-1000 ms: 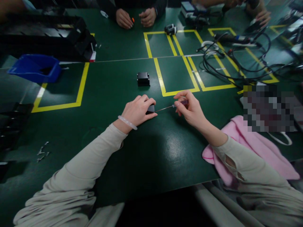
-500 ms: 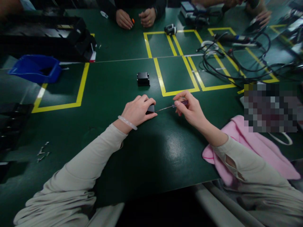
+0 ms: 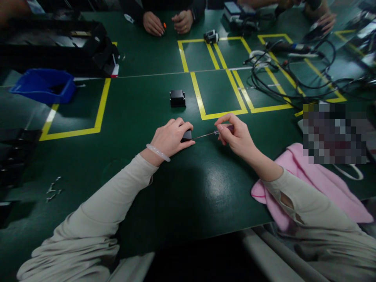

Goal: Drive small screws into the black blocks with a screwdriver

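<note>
My left hand [image 3: 172, 137] is closed around a small black block [image 3: 187, 136], pressing it on the green tabletop; most of the block is hidden under my fingers. In my right hand [image 3: 235, 135] is a screwdriver [image 3: 216, 132], its handle pinched between thumb and fingers. The thin shaft points left and its tip meets the block's right side, close to my left thumb. A second black block [image 3: 178, 98], with small shiny parts at its sides, sits on the table beyond my left hand.
A blue bin [image 3: 44, 86] and black trays [image 3: 58, 43] stand at left. Several small screws [image 3: 53, 190] lie front left. At right are a pink cloth [image 3: 311, 184] and tangled black cables [image 3: 293, 86]. A co-worker's hands [image 3: 182, 21] rest across the table.
The fingers of my right hand have shifted slightly on the screwdriver handle. My left hand and both black blocks have stayed in place.
</note>
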`<state>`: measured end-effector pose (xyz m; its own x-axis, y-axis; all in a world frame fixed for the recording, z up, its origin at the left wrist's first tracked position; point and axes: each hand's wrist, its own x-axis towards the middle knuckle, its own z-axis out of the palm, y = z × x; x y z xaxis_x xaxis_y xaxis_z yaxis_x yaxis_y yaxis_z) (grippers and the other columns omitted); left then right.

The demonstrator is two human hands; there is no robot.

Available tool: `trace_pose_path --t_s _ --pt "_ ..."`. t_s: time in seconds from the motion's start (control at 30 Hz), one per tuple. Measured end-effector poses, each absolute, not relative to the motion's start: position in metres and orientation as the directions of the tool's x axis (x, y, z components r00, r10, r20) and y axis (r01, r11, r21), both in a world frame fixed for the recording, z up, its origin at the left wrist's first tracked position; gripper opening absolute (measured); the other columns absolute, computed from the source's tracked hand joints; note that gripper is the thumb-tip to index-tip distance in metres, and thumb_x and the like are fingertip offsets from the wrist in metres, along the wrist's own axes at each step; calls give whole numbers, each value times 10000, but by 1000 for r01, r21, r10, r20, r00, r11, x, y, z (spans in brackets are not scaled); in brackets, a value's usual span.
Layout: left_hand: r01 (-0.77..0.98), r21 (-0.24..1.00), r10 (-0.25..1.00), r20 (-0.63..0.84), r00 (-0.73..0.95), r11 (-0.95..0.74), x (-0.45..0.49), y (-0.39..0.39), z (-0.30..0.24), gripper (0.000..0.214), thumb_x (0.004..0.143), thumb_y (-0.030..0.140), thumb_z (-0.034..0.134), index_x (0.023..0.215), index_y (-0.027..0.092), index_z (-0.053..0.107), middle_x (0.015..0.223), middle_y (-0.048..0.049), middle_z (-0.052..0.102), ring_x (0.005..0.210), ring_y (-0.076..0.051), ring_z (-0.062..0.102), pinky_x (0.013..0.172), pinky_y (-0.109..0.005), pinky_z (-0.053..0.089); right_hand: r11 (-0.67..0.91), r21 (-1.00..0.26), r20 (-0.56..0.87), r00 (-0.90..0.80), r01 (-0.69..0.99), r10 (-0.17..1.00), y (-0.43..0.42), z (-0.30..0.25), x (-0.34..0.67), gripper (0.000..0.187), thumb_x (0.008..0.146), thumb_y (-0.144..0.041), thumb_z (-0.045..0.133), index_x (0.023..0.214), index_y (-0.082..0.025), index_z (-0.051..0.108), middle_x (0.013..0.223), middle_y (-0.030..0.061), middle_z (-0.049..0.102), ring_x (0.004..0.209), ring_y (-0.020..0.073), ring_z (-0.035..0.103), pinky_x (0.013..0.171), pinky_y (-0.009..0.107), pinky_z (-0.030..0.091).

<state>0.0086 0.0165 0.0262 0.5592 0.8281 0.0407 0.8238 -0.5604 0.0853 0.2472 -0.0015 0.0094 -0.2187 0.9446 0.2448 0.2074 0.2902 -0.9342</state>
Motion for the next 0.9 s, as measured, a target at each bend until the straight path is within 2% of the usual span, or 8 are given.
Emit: trace_pose_path --t_s 0.13,0.3,0.47,0.63,0.8,0.9 --pt "827 85 831 37 554 -555 9 16 27 384 904 509 644 1175 243 592 1145 -66 601 1045 -238 569 660 -298 461 317 -934 278 -223 164 934 -2 9 247 184 953 -364 623 1050 -244 522 617 -80 497 483 98 513 514 272 416" --pt "825 86 829 35 558 -559 9 16 27 389 904 515 645 1175 241 591 1146 -66 599 1045 -235 570 664 -295 461 286 -935 241 -217 208 946 -2 8 247 187 968 -410 592 962 -230 544 562 -81 502 429 86 480 455 255 361" --pt "827 68 829 48 557 -559 9 16 26 393 892 515 661 1171 245 594 1134 -57 599 1037 -238 577 632 -295 446 355 -915 315 -214 190 925 -1 8 247 224 941 -406 639 1039 -230 541 636 -79 516 492 87 522 525 257 420" --pt "822 69 825 58 562 -565 8 17 25 387 895 518 656 1164 246 593 1130 -57 602 1034 -234 576 640 -292 446 300 -928 252 -222 220 942 0 7 248 221 963 -423 601 887 -220 554 514 -89 481 400 79 467 430 243 352" --pt "820 70 823 65 564 -567 8 17 25 383 892 508 664 1158 242 593 1117 -57 603 1022 -235 582 627 -288 436 337 -928 300 -216 161 929 1 6 248 212 936 -393 647 1007 -218 551 594 -90 518 453 73 508 480 238 403" --pt "822 71 825 61 562 -565 8 17 25 388 890 511 666 1159 242 591 1120 -59 603 1023 -236 582 624 -286 434 317 -935 280 -215 160 936 1 7 248 216 941 -413 635 968 -212 561 570 -88 508 437 74 500 460 236 393"
